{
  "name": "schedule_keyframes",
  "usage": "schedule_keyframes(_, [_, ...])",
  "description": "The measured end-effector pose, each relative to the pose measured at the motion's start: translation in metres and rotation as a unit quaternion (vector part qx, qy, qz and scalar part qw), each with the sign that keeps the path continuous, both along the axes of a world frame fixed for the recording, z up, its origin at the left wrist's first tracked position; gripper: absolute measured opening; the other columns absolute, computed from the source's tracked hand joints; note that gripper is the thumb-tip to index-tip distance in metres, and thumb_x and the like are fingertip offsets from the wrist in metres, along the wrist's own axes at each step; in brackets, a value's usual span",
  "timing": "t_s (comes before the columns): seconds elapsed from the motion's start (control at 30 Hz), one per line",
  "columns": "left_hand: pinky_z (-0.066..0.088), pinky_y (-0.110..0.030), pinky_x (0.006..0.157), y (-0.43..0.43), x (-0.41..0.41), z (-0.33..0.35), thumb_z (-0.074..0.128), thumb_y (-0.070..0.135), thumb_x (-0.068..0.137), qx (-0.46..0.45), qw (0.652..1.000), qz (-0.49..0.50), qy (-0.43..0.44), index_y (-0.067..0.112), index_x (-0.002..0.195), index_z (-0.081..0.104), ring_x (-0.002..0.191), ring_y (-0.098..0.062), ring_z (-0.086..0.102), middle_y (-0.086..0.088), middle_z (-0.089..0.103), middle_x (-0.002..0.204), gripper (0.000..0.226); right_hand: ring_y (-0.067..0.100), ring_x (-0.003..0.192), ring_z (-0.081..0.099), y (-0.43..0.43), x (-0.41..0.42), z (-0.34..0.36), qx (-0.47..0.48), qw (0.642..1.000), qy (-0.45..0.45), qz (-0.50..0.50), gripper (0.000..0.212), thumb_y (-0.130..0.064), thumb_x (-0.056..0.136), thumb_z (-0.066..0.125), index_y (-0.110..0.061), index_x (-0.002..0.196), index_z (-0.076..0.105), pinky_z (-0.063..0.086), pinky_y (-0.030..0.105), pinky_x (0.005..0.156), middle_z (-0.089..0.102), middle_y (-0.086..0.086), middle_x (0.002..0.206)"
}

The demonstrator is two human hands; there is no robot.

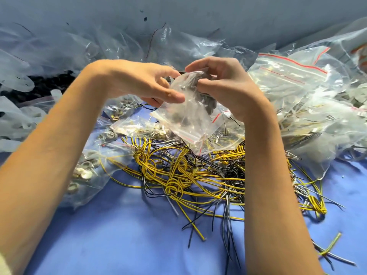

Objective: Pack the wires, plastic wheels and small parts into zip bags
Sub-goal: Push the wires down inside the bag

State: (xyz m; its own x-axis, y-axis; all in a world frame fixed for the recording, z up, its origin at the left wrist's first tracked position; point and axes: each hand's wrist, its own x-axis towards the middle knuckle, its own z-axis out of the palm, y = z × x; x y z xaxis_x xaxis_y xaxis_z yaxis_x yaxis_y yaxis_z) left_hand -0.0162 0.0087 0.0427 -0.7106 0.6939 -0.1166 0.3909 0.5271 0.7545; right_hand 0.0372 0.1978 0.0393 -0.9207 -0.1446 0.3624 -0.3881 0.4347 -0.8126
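One left hand (139,84), one right hand (226,86), one raised bag (190,124). Other bags (288,76) and wires (190,175): too many to count.

Left hand (151,84): raised, palm turned toward the right hand, thumb and curled fingers pinching one edge of the zip bag (188,120). Right hand (220,84): level with the left and just beside it, fingers curled over, thumb tucked beneath, gripping the same bag's top. Left forearm (59,145) and right forearm (268,175): bare, converging toward the hands.
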Motion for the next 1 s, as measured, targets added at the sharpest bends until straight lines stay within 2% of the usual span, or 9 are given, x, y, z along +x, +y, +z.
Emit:
schedule_keyframes(0.07, [0.046,-0.045,0.101,-0.001,0.0,-0.003,0.081,0.039,0.062,-0.022,0.999,-0.025,-0.002,0.029,0.133,0.046,0.11,-0.024,0.063,-0.006,0.068,0.114,0.08,0.006,0.051,0.046,-0.001,0.0,0.0,-0.01,1.0,0.008,-0.015,0.034,0.005,0.075,0.053,-0.015,0.098,0.069,0.039,0.016,0.048,0.058,-0.008,0.062])
schedule_keyframes(0.13, [0.039,-0.057,0.103,-0.002,0.004,-0.006,0.079,0.029,0.065,-0.012,0.996,-0.083,-0.019,0.019,0.135,0.045,0.119,-0.031,0.057,-0.011,0.062,0.125,0.079,0.006,0.045,0.043,-0.003,0.0,0.001,-0.025,0.999,0.012,-0.017,0.034,0.006,0.076,0.052,-0.014,0.097,0.068,0.036,0.013,0.043,0.054,-0.012,0.051])
schedule_keyframes(0.3, [0.038,-0.053,0.105,-0.004,0.004,-0.003,0.06,0.001,0.078,0.089,0.98,-0.172,-0.048,0.008,0.144,0.032,0.126,-0.039,0.048,-0.024,0.047,0.139,0.072,0.007,0.05,0.045,-0.003,0.001,0.003,-0.084,0.996,0.018,-0.002,0.034,0.005,0.074,0.051,-0.01,0.099,0.069,0.036,0.016,0.047,0.054,-0.008,0.057])
schedule_keyframes(0.43, [0.05,-0.023,0.073,-0.008,-0.002,0.0,0.074,0.015,0.074,0.088,0.992,-0.094,-0.017,-0.003,0.127,0.044,0.088,-0.021,0.055,-0.017,0.059,0.098,0.064,0.009,0.051,0.054,0.002,-0.002,0.001,-0.089,0.996,-0.006,0.006,0.043,-0.005,0.066,0.052,-0.01,0.106,0.067,0.043,0.019,0.044,0.061,-0.005,0.062])
schedule_keyframes(0.5, [0.048,-0.022,0.067,-0.013,-0.006,-0.002,0.081,0.015,0.068,0.044,0.998,-0.036,0.01,-0.002,0.122,0.048,0.081,-0.017,0.055,-0.009,0.058,0.088,0.066,0.022,0.057,0.059,0.005,-0.005,-0.002,-0.05,0.998,-0.027,-0.013,0.052,-0.008,0.064,0.054,-0.006,0.116,0.062,0.05,0.027,0.044,0.067,0.006,0.069])
schedule_keyframes(0.63, [0.039,-0.031,0.066,-0.016,-0.013,-0.003,0.081,0.044,0.063,-0.087,0.989,0.069,0.093,0.008,0.114,0.054,0.074,-0.019,0.058,-0.005,0.067,0.082,0.068,0.036,0.061,0.066,0.011,-0.011,-0.008,-0.003,0.996,-0.047,-0.073,0.065,-0.016,0.059,0.06,-0.009,0.123,0.059,0.051,0.035,0.045,0.072,0.012,0.082])
schedule_keyframes(0.73, [0.043,-0.032,0.077,-0.015,-0.021,-0.001,0.069,0.046,0.076,-0.134,0.963,0.15,0.18,0.014,0.124,0.054,0.085,-0.02,0.059,0.001,0.068,0.098,0.059,0.03,0.054,0.065,0.015,-0.014,-0.011,0.011,0.993,-0.041,-0.11,0.039,-0.015,0.06,0.06,-0.017,0.098,0.071,0.052,0.035,0.048,0.07,0.006,0.066])
schedule_keyframes(0.8, [0.042,-0.033,0.09,-0.015,-0.022,0.0,0.066,0.05,0.079,-0.108,0.96,0.181,0.182,0.019,0.129,0.052,0.097,-0.02,0.058,0.003,0.064,0.11,0.061,0.028,0.047,0.063,0.017,-0.017,-0.011,-0.024,0.989,-0.037,-0.141,0.014,-0.008,0.066,0.06,-0.016,0.072,0.07,0.054,0.039,0.049,0.065,0.004,0.052])
schedule_keyframes(1.0, [0.049,-0.035,0.093,-0.002,-0.015,-0.002,0.048,0.075,0.058,-0.001,0.984,0.15,0.097,0.024,0.103,0.065,0.098,-0.014,0.064,0.001,0.068,0.096,0.07,0.005,0.041,0.054,0.025,-0.02,-0.005,-0.168,0.96,-0.039,-0.222,0.024,0.005,0.08,0.047,-0.013,0.067,0.057,0.052,0.028,0.051,0.054,-0.006,0.046])
